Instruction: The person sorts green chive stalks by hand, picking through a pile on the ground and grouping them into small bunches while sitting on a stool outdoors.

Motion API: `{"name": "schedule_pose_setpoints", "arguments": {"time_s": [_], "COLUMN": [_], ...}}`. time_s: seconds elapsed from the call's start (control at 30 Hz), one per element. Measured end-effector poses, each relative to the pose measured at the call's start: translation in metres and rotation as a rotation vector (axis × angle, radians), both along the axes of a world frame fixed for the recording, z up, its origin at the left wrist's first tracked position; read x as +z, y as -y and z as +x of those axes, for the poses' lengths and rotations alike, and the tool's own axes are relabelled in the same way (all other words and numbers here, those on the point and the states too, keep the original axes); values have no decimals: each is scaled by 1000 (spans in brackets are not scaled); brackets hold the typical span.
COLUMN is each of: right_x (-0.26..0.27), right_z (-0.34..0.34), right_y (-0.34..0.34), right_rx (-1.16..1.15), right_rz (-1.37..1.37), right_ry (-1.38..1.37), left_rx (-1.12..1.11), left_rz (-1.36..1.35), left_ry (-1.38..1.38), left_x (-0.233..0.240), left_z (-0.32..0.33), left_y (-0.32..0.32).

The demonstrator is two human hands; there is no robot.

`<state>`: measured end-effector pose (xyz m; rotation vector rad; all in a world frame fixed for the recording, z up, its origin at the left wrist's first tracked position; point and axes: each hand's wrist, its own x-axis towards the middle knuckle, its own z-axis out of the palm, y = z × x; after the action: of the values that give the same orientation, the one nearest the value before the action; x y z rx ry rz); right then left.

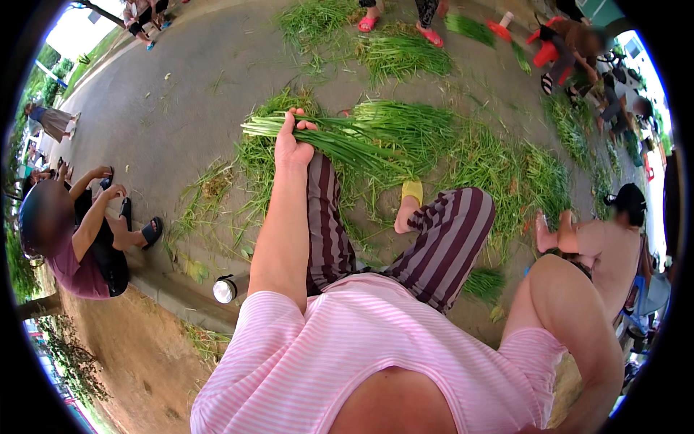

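Note:
My left hand is closed around a bunch of long green stalks that look like chives, pale ends to the left, green blades trailing right over my left knee. Beyond and to the right of it, a thick pile of the same greens lies on the pavement. More loose greens lie under and around the bunch. My right arm is bent at the elbow out to the right, and its hand is out of view past the bottom edge. A yellow slipper is on my right foot.
Scattered greens spread to the right, and more heaps lie ahead. Seated people are at the left and right; someone in red slippers stands ahead. A round lamp-like object sits by the kerb at my left.

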<state>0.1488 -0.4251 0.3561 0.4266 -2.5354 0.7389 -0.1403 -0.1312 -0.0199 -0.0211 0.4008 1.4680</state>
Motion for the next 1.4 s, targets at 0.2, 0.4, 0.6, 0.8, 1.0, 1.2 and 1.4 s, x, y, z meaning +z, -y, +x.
{"name": "schedule_pose_setpoints", "arguments": {"time_s": [0.2, 0.4, 0.6, 0.8, 1.0, 1.2, 1.4], "right_x": [1, 2, 2, 1, -4, -6, -9], "right_z": [0, 0, 2, -7, -3, -4, -2], "right_y": [2, 6, 8, -1, -7, -12, -13], "right_rx": [-6, -13, -14, -23, -6, -39, -39], "right_rz": [16, 10, -4, 7, 34, 20, 24], "right_ry": [-7, -24, -65, -46, -44, -53, -59], "left_rx": [26, 5, -12, -30, -66, -99, -178], "left_rz": [-29, -22, 34, -9, 26, 54, 128], "left_ry": [-12, -29, -91, -89, -143, -231, -324], "left_x": [-2, -5, -2, 0, 8, 11, 19], "left_z": [-1, 0, 0, 4, 9, 15, 19], "left_y": [-3, -3, -7, 4, 7, 13, 17]}}
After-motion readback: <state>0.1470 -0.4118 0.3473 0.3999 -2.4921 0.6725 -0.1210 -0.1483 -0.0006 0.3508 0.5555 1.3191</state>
